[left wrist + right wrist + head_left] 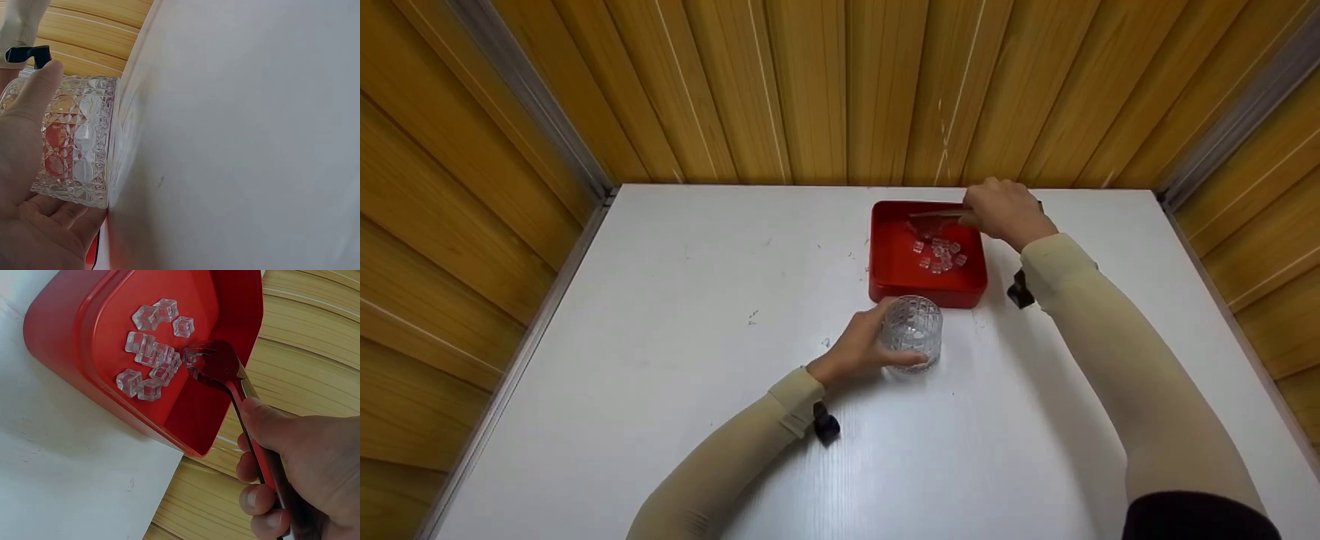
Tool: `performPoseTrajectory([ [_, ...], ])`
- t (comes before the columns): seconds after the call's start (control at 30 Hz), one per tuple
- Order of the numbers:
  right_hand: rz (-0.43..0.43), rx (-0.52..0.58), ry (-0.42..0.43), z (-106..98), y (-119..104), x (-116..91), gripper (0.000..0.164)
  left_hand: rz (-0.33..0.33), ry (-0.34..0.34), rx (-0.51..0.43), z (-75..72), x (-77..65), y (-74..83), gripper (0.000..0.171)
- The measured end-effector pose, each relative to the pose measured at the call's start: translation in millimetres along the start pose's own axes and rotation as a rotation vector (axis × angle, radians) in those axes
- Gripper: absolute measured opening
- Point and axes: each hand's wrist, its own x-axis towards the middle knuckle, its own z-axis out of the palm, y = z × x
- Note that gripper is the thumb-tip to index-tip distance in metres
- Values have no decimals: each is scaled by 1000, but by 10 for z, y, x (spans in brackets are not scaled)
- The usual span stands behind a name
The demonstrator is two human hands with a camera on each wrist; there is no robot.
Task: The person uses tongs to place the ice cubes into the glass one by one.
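Note:
My left hand (856, 346) grips a clear, cut-patterned glass (913, 330) standing on the white table, thumb on the near side and fingers behind. Up close in the left wrist view, the diamond-patterned glass wall (81, 143) shows between thumb and fingers. My right hand (1006, 211) holds shiny metal tongs (222, 364) by the handles, over the far right side of a red square box (915, 294). Several clear ice-like cubes (147, 354) lie on the box floor. The tong tips reach down beside the pile, with one cube (194, 358) right at them.
The white table (697, 300) carries a few small dark marks. Wood-look panels (810, 90) rise behind it and along both sides. The glass stands just in front of the box's near wall. Small black devices (826, 424) are worn at both wrists.

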Motion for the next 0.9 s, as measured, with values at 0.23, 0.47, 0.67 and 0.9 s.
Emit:
performPoseTrajectory([
  [0.23, 4, 46, -13, -45, 3, -89, 26, -15, -8, -16, 18, -2, 6, 83],
  [0.47, -9, 56, 5, -104, 8, -223, 24, 2, -3, 3, 32, -7, 8, 79],
  [0.67, -4, 81, 15, -172, 1, -348, 25, 2, -4, 2, 31, -9, -1, 81],
  [0.9, -10, 115, 35, -241, -29, -526, 20, -14, -9, -4, 15, -10, -15, 82],
])
